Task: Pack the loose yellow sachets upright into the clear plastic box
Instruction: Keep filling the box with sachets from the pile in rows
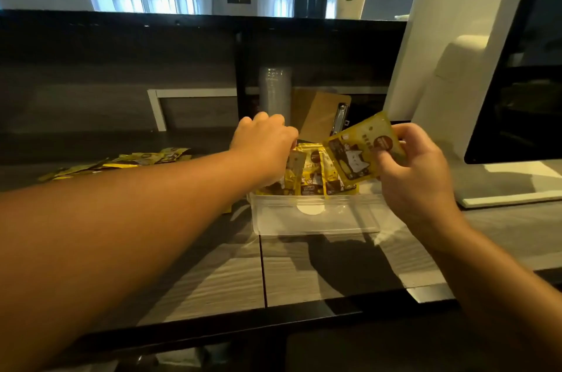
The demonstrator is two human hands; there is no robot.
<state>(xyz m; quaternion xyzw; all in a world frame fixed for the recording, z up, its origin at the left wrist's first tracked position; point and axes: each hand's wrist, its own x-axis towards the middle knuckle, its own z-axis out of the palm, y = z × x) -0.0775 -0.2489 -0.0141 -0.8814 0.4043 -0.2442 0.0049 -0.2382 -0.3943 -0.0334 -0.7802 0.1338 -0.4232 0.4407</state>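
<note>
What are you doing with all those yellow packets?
A person is packing yellow sachets into a clear plastic box on the counter. The right hand pinches one sachet just above the box, ready to go in. The left hand reaches into the standing sachets already in the box, touching them. A pile of loose sachets still lies on the counter to the left, so the job is not finished.

Two bare forearms; hands (264,140) ringless; no sleeves visible.
</note>
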